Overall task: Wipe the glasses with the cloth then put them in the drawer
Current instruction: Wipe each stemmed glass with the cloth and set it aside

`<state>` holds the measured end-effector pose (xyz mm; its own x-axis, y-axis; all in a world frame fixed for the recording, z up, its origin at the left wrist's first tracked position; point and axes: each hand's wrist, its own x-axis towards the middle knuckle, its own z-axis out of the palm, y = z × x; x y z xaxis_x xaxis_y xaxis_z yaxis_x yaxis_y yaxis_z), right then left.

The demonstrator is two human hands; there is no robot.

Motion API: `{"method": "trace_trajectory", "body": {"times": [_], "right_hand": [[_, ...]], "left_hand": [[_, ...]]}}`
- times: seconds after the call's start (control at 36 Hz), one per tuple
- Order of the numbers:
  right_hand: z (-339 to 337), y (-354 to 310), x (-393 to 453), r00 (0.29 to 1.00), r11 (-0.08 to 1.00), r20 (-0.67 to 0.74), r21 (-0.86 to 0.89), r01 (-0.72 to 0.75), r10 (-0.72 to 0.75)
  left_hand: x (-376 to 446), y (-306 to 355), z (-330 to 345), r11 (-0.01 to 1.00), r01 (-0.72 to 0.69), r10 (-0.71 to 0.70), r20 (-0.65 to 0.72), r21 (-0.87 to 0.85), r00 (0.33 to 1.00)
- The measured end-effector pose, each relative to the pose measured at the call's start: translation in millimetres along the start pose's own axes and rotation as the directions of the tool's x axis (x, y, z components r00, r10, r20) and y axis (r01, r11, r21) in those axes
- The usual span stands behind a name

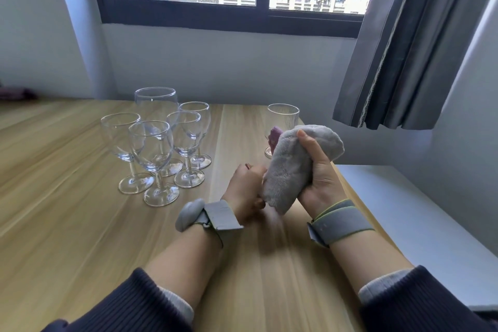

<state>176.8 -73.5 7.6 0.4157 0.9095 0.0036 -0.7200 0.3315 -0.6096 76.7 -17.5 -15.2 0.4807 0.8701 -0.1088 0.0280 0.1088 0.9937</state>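
Note:
Several clear stemmed wine glasses point(159, 148) stand clustered on the wooden table point(67, 210), left of my hands; the largest is at the back. A ribbed tumbler point(283, 116) stands upright farther back, partly hidden by the cloth. My right hand point(318, 170) is closed around a bunched grey cloth point(285, 170), held above the table with a purple edge showing at its top. My left hand point(246, 188) is curled shut against the cloth's lower end. Whatever the cloth wraps is hidden. No drawer is in view.
The table's right edge runs just past my right wrist, with a lower white surface point(409, 210) beyond it. A grey curtain point(404, 48) hangs at the upper right beside the window. A dark purple item point(16, 93) lies at the far left.

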Motion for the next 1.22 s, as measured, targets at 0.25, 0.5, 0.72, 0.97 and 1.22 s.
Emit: {"method": "trace_trajectory", "body": {"times": [0.25,0.5,0.72,0.97,1.22], "right_hand": [[-1.6,-3.2,-6.4,0.999,0.988,0.046,-0.156,-0.017,0.024],[6.0,0.3,-9.5,0.998,0.98,-0.052,-0.197,0.02,-0.031],[-7.3,-2.2,3.1,1.0,0.979,-0.002,-0.202,-0.006,0.005],[-8.8,3.7,9.0,0.961,0.997,-0.277,-0.07,-0.029,0.009],[-6.0,-6.0,0.9,0.988,0.997,-0.134,-0.034,0.067,-0.071]], "left_hand": [[1.1,2.2,-12.1,0.938,0.284,-0.252,0.175,-0.197,0.952],[-9.4,3.4,-0.4,0.955,0.244,-0.22,0.149,-0.167,0.964],[-3.4,-0.8,0.0,0.896,-0.206,0.287,-0.158,0.394,0.945],[0.7,-5.7,1.5,0.904,-0.262,0.285,-0.017,0.338,0.958],[-13.3,5.3,1.9,0.862,0.303,-0.141,0.382,-0.407,0.913]]}}
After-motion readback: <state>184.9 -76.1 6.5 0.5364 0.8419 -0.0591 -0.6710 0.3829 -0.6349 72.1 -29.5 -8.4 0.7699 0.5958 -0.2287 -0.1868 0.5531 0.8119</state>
